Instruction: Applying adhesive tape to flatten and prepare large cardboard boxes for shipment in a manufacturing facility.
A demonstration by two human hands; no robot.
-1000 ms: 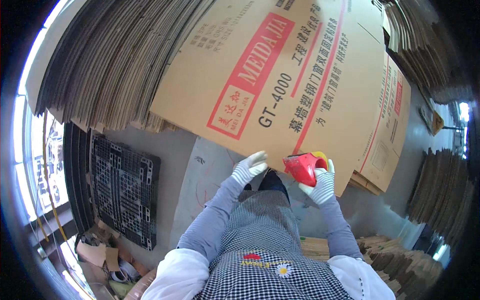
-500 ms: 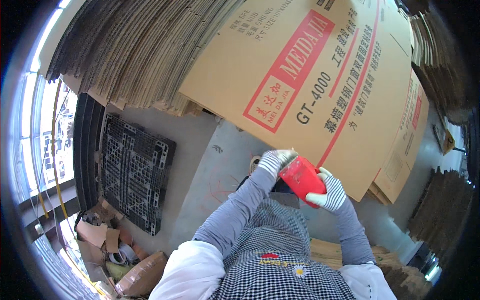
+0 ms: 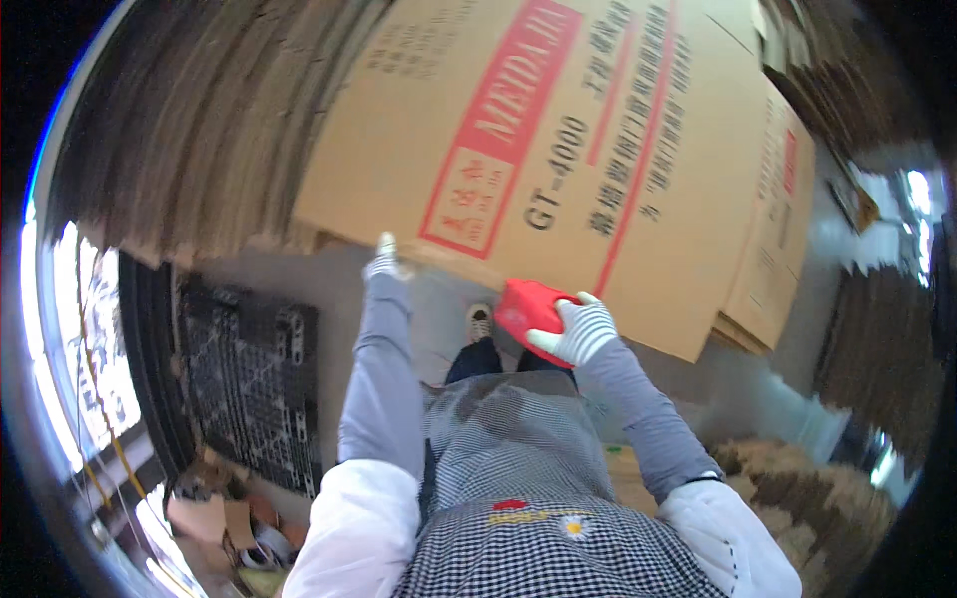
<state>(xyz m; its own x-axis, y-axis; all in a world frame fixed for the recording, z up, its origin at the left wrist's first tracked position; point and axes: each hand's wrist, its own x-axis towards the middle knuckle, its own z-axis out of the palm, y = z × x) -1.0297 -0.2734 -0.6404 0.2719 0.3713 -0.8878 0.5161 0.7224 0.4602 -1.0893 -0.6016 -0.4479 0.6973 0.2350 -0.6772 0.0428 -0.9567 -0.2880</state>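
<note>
My right hand (image 3: pixel 583 334), in a white glove with dark stripes, is closed around a red block-like thing (image 3: pixel 520 307) with rounded corners; its exact kind does not show. It is held at the near edge of a large printed cardboard sheet (image 3: pixel 399 189), which tops a stack. Farther left along that edge is my left hand (image 3: pixel 385 263), gloved the same way. Its thumb lies over the sheet's edge and its other fingers are mostly hidden below, so it appears to pinch the cardboard. The picture is slightly blurred.
Tall stacks of brown cardboard (image 3: pixel 199 120) rise at the far left, with more cardboard (image 3: pixel 872 339) at the right. A black plastic pallet (image 3: pixel 249 369) is at the left. Cardboard scraps and tape rolls (image 3: pixel 264 548) lie at the lower left. My shoe (image 3: pixel 479 324) shows below the sheet.
My left hand has left the red thing and moved left to the sheet's edge. My right hand keeps the red thing, now farther left in view. The whole view has shifted.
</note>
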